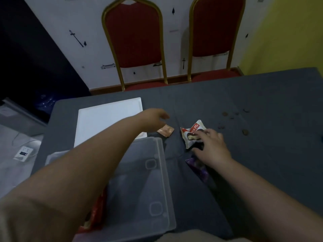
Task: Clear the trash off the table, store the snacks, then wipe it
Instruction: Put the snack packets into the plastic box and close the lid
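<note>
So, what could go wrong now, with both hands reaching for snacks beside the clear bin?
The left hand reaches across the clear plastic bin toward the orange wrapper; its forearm might nudge the bin. The right hand on the Choco Pie packet hides part of the purple packet, which could get missed. A sleeve may scatter the crumbs.

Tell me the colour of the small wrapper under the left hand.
Light orange-peach wrapper, seen in the head view, just below the left hand.

bin [157, 180] left of pie packet [192, 132]
</note>
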The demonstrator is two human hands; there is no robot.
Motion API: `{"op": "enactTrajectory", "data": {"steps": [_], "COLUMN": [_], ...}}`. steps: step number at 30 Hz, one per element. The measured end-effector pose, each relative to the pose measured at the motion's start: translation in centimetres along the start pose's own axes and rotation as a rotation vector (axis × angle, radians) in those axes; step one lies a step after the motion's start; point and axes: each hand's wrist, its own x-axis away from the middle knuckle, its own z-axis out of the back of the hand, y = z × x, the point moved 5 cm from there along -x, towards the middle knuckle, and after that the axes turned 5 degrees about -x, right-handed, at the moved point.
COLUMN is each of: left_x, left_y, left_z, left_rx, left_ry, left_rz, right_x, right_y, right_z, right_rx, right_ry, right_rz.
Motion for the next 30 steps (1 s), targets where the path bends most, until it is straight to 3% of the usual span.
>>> {"op": "enactTrajectory", "data": {"steps": [4, 13, 19, 26, 30], "left_x": [-1.7, -5.7, -6.7, -7.3, -7.0], "left_y": [-0.1, -1.0, -0.3, -0.1, -0.4], "left_z": [-0.1, -2.9, -3.5, -3.9, -3.7], "left_rx": [-0.144, -0.69, -0.965, -1.05, -1.013], "left_ry": [-0.147, -0.284, -0.223, -0.171, -0.155], "left_rz": [0.017, -0.054, -0.158, -0.217, -0.211], "right_x": [-1.5, -3.3, -3.7, -4.2, -4.4], "right_y": [-0.2, 0.8, 0.8, 0.8, 1.0], "right_z": [-0.6, -1.8, -1.8, -1.5, -0.7], "right_rx": [0.242, 0.285, 0.263, 0.248, 0.08], "right_ry": [0.024, 0.008, 0.026, -0.019, -0.033], "right_rz": [0.112, 0.14, 0.166, 0.147, 0.112]}}
